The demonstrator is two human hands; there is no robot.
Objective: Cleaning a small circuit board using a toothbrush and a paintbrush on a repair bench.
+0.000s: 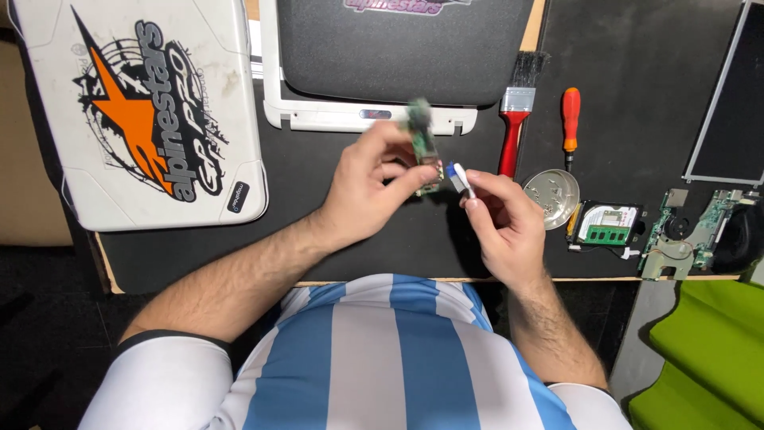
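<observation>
My left hand (374, 187) holds a small narrow green circuit board (422, 137) upright between thumb and fingers, above the black mat (350, 247). My right hand (503, 224) pinches a short white flat ribbon cable with a blue tip (459, 177), its end close to the lower end of the board. The two hands are almost touching in the middle of the view. Whether the cable is plugged into the board cannot be told.
A white laptop lid with an orange star sticker (143, 111) lies at the left. A white frame with a dark panel (374, 72) lies ahead. Right of the hands are a red-handled brush (516, 119), an orange screwdriver (571, 115), a metal dish of screws (551, 195), memory and circuit boards (692, 231), and a screen panel (728, 95).
</observation>
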